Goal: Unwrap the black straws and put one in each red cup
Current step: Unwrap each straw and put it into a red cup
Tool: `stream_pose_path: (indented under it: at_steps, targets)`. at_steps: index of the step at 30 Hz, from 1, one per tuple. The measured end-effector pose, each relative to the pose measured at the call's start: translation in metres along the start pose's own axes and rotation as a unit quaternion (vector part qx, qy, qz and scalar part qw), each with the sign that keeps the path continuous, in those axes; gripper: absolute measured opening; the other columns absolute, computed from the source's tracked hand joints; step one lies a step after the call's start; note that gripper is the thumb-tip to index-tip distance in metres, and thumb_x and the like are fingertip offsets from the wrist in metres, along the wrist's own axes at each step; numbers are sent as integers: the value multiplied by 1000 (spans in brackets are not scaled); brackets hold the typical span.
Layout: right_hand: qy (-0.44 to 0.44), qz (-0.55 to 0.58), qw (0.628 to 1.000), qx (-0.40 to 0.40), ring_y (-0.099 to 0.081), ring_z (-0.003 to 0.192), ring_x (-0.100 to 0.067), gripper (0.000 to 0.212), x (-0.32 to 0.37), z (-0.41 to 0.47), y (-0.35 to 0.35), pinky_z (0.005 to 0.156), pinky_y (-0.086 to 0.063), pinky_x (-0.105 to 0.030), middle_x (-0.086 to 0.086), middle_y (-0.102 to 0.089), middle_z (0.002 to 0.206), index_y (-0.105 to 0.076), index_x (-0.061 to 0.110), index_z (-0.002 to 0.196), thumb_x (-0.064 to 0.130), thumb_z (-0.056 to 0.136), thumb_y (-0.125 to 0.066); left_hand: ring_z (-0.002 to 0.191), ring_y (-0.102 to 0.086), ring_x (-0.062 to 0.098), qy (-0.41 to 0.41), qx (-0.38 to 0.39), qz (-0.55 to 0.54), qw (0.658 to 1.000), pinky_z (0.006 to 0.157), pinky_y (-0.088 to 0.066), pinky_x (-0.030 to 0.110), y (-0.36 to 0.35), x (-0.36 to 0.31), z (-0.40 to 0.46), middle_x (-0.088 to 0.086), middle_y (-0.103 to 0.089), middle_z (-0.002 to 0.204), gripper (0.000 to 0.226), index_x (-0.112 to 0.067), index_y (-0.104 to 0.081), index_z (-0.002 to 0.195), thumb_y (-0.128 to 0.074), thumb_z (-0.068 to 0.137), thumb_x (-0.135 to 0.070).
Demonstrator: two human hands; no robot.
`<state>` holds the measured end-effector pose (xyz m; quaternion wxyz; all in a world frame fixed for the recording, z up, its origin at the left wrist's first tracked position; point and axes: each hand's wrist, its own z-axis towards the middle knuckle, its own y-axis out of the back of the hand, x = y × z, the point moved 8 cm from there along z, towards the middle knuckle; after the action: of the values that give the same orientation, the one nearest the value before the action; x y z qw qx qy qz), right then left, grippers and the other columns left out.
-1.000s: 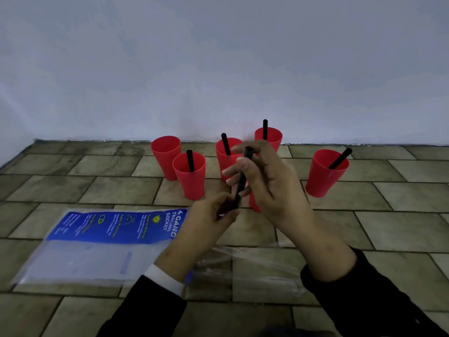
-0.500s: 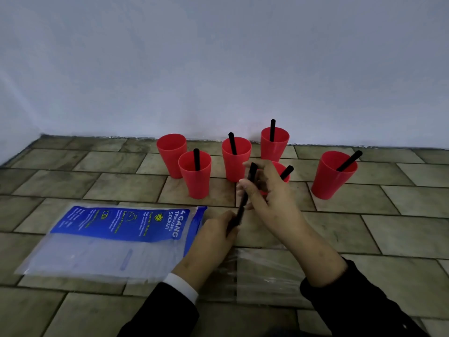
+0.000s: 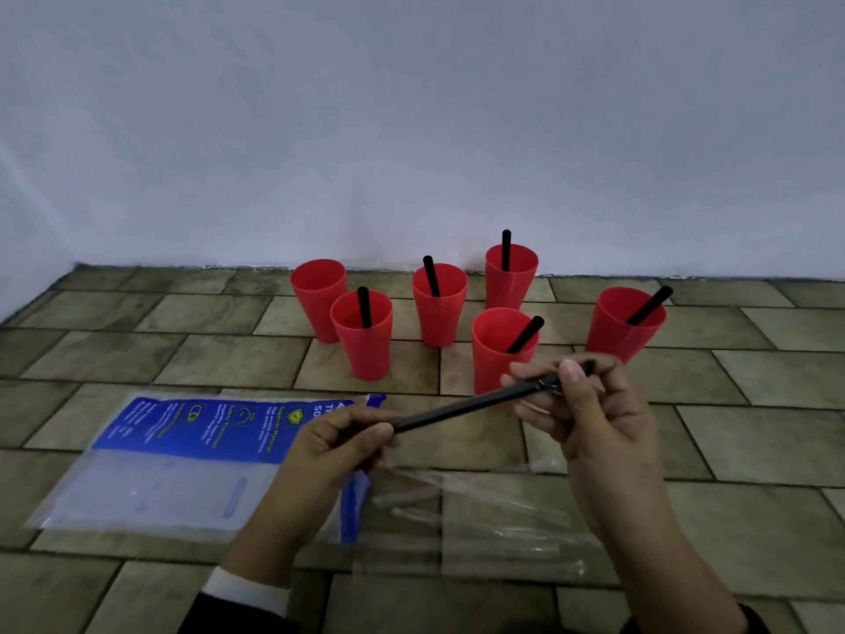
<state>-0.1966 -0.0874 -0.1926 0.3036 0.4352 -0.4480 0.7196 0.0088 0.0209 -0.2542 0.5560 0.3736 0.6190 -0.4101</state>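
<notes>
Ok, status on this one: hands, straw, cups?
Both hands, left and right, pinch one black straw. Five cups filled; back-left cup empty. Path clear.

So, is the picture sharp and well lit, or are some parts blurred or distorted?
Head view: dim, bluish light; the red cups are fairly sharp; the clear wrappers near the bottom smear softly; the floor tiles bend toward the edges, a wide-angle effect; no strong glare.

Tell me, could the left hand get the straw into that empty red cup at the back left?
Probably yes: the left hand has open floor towards the empty cup; only a straw-filled cup stands beside it.
</notes>
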Motion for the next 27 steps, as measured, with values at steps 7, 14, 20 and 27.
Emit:
stream_pose_path:
  at_steps: [7,14,20,27]
  targets:
    - [-102,74,986,-111,-73,76,-14,14,-43,-14,33,65,-59,-23,-13,-75,91,-54,13,88,26,84,-52,63,-63,9,57,15,-207,977,54,-51,19,-7,20,-11,6,-73,82,58,-16,-74,98,-81,52,-50]
    - [-155,62,974,-155,-52,55,-3,15,-62,-16,50,44,-44,-15,7,-57,63,-61,16,82,27,73,-65,65,-65,9,66,-43,-194,978,52,-52,20,-5,18,-5,8,-73,81,47,-13,-73,95,-74,59,-43]
    - [-163,110,968,-156,-62,57,-3,15,-67,-13,56,49,-52,-15,5,-65,62,-60,17,80,22,68,-68,77,-71,9,67,-119,-205,969,48,-52,19,-1,26,2,2,-76,82,42,-4,-62,106,-58,72,-28]
    - [-189,160,959,-138,-69,64,-7,12,-71,-15,56,59,-57,-17,-2,-72,70,-64,5,89,11,86,-54,77,-72,12,36,-145,-224,963,47,-53,18,5,26,6,4,-76,78,30,-10,-65,92,-53,75,-31]
